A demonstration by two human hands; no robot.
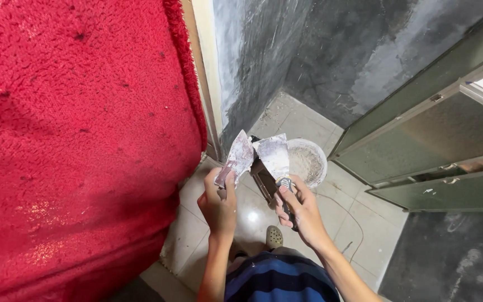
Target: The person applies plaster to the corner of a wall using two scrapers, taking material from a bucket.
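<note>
We grip one putty knife (237,158) in our left hand (219,204), another putty knife (275,156) in our right hand (303,210), blades touching above the bucket (311,162).

A room under renovation: bare plastered wall (320,50), dusty floor tiles (364,223), putty bucket (307,162).

White bucket (307,162) on tiled floor (364,235)

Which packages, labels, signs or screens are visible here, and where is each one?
No labels, signs or screens show.
Bucket: the only container, round and white, on the tiled floor past the hands, with grey-white paste inside.
</note>
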